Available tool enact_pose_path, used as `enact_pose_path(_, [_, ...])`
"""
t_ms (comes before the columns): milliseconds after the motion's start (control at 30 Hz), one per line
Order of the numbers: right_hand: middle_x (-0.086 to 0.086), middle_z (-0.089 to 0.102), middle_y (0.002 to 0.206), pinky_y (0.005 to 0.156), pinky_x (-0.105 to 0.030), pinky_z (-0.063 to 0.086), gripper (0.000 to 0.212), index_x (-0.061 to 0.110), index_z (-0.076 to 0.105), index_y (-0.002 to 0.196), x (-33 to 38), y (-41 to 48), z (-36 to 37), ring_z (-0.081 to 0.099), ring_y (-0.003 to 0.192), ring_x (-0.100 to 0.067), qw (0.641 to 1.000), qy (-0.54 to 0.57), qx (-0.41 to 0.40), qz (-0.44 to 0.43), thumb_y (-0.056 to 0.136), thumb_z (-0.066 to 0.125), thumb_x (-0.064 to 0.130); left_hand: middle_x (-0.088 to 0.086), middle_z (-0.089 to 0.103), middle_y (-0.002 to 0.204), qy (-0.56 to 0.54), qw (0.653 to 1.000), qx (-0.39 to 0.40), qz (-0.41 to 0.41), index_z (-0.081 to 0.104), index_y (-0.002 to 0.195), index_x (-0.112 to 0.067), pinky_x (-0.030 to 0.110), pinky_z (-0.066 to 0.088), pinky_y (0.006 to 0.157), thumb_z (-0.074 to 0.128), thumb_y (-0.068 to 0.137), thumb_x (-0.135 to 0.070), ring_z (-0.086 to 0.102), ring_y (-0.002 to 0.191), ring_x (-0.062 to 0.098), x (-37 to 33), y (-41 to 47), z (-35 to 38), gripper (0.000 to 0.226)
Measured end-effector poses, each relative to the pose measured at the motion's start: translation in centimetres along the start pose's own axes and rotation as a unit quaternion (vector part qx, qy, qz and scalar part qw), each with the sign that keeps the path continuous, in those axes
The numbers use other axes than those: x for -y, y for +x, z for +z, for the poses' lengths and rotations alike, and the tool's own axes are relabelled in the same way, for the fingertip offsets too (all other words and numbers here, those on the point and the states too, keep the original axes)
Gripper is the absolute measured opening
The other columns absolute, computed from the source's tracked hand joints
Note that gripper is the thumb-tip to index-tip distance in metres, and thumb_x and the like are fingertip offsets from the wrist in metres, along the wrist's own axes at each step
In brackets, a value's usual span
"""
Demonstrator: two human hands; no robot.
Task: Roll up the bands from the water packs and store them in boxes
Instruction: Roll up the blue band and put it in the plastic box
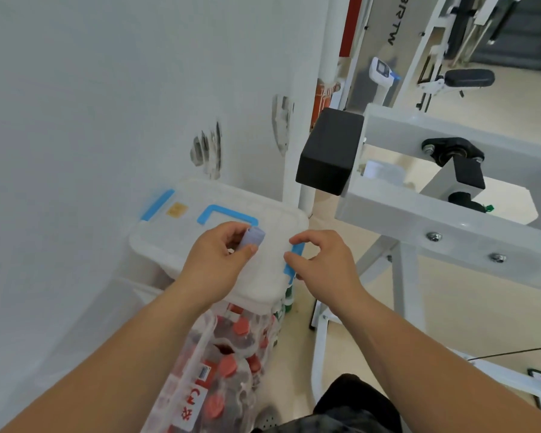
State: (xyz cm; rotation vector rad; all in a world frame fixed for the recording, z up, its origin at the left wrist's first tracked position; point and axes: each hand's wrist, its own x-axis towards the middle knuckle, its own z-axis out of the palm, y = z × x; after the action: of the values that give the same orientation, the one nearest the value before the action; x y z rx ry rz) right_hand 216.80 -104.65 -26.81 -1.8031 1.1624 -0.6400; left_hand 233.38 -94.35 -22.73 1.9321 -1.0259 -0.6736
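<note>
My left hand [222, 260] pinches a small rolled-up pale blue band [253, 236] between thumb and fingers, held just above the lid of a translucent white storage box [175, 232] with blue clips. The box lid is closed. My right hand [320, 260] hovers over the box's right edge beside a blue clip [294, 256], its fingers curled and holding nothing I can see. Below the box lies a shrink-wrapped pack of water bottles [222, 364] with red caps.
A white wall with scuff marks stands to the left. White gym machine framing [419, 220] with a black pad [328, 151] juts in at the right, close to the box. Beige floor lies beyond, with more equipment at the back right.
</note>
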Motion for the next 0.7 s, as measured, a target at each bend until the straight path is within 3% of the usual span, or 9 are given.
enact_pose_path(200, [0.016, 0.055, 0.111, 0.080, -0.039, 0.061, 0.019, 0.044, 0.067, 0.084, -0.6, 0.0, -0.2, 0.071, 0.080, -0.016, 0.999, 0.047, 0.009, 0.012, 0.077, 0.075, 0.028, -0.020, 0.069, 0.102, 0.043, 0.999, -0.001, 0.019, 0.068, 0.112, -0.031, 0.014, 0.046, 0.079, 0.068, 0.093, -0.025, 0.062, 0.095, -0.004, 0.3, -0.1, 0.5, 0.020])
enact_pose_path(333, [-0.005, 0.071, 0.112, 0.077, -0.038, 0.064, 0.021, 0.030, 0.070, 0.088, -2.2, -0.4, -1.2, 0.076, 0.081, -0.023, 0.983, 0.153, 0.043, 0.093, 0.083, 0.071, 0.010, -0.023, 0.068, 0.101, 0.050, 0.999, -0.006, 0.022, 0.067, 0.111, -0.035, 0.015, 0.046, 0.079, 0.066, 0.093, -0.027, 0.061, 0.095, -0.005, 0.4, -0.1, 0.8, 0.020])
enact_pose_path(433, [0.005, 0.069, 0.113, 0.072, -0.032, 0.060, 0.014, 0.032, 0.070, 0.100, -2.8, -0.7, -1.6, 0.072, 0.088, -0.014, 0.988, 0.118, 0.018, 0.100, 0.089, 0.073, 0.023, -0.023, 0.068, 0.100, 0.034, 0.999, -0.010, 0.017, 0.067, 0.111, -0.035, 0.013, 0.044, 0.076, 0.066, 0.093, -0.026, 0.060, 0.092, -0.009, 0.5, -0.3, 0.7, 0.020])
enact_pose_path(500, [0.015, 0.059, 0.115, 0.077, -0.032, 0.057, 0.015, 0.036, 0.068, 0.104, -2.3, -0.6, -1.6, 0.063, 0.102, -0.004, 0.995, 0.077, -0.021, 0.058, 0.090, 0.071, 0.034, -0.022, 0.069, 0.097, 0.000, 1.000, -0.021, 0.010, 0.068, 0.106, -0.037, 0.014, 0.045, 0.076, 0.067, 0.093, -0.025, 0.060, 0.090, -0.009, 0.5, -0.3, 0.3, 0.019])
enact_pose_path(567, [0.018, 0.054, 0.119, 0.094, -0.029, 0.050, 0.020, 0.037, 0.066, 0.109, -1.1, -0.3, -1.6, 0.054, 0.114, -0.003, 0.999, 0.022, -0.039, -0.025, 0.089, 0.071, 0.038, -0.021, 0.071, 0.094, -0.051, 0.998, -0.041, -0.002, 0.069, 0.102, -0.037, 0.018, 0.049, 0.078, 0.068, 0.092, -0.022, 0.064, 0.088, -0.004, 0.4, -0.5, -0.1, 0.019])
enact_pose_path(633, [0.014, 0.053, 0.131, 0.104, -0.025, 0.036, 0.029, 0.038, 0.065, 0.115, 0.7, 0.0, -1.6, 0.045, 0.125, -0.006, 0.992, -0.053, -0.018, -0.116, 0.087, 0.072, 0.042, -0.018, 0.072, 0.095, -0.084, 0.994, -0.068, -0.009, 0.070, 0.100, -0.037, 0.021, 0.051, 0.080, 0.069, 0.092, -0.022, 0.065, 0.088, 0.000, 0.1, -0.7, -0.6, 0.018])
enact_pose_path(700, [0.012, 0.050, 0.143, 0.113, -0.031, 0.029, 0.039, 0.040, 0.063, 0.124, 2.6, 0.4, -1.2, 0.037, 0.135, -0.010, 0.972, -0.143, 0.037, -0.180, 0.087, 0.069, 0.049, -0.021, 0.070, 0.093, -0.070, 0.993, -0.095, -0.006, 0.068, 0.096, -0.039, 0.016, 0.049, 0.075, 0.067, 0.093, -0.033, 0.063, 0.086, -0.003, -0.1, -1.2, -1.0, 0.007])
